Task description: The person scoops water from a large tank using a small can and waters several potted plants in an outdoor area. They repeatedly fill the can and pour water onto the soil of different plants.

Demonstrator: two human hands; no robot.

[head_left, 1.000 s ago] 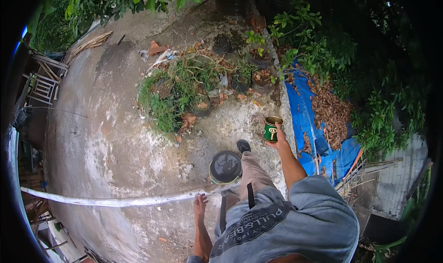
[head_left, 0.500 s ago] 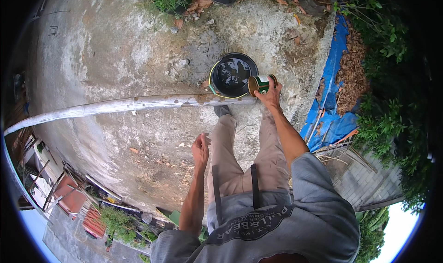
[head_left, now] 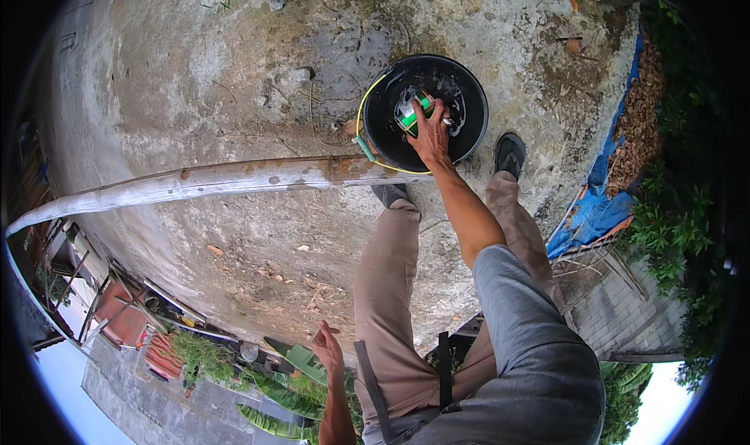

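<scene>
A black bucket (head_left: 473,93) of water stands on the concrete, with a yellow handle (head_left: 361,118) that has a green grip hanging over its left side. My right hand (head_left: 431,139) reaches down into it, fingers wrapped round a green and white tin can (head_left: 412,110). The can is tilted at the water; how deep it sits is hard to tell. Off to the lower left, my left hand (head_left: 328,348) hangs beside my leg, holding nothing, its fingers loosely apart.
A long bamboo pole (head_left: 234,178) lies across the ground just in front of the bucket. My sandalled feet (head_left: 509,154) are close to it. Blue tarp (head_left: 598,222) and dry leaves (head_left: 637,144) line the right edge. Small stones (head_left: 301,75) lie left of the bucket.
My right hand has carried the can from beside the bucket's rim leftward and down into the bucket. I have bent nearer and my right foot now shows. My left hand hangs lower.
</scene>
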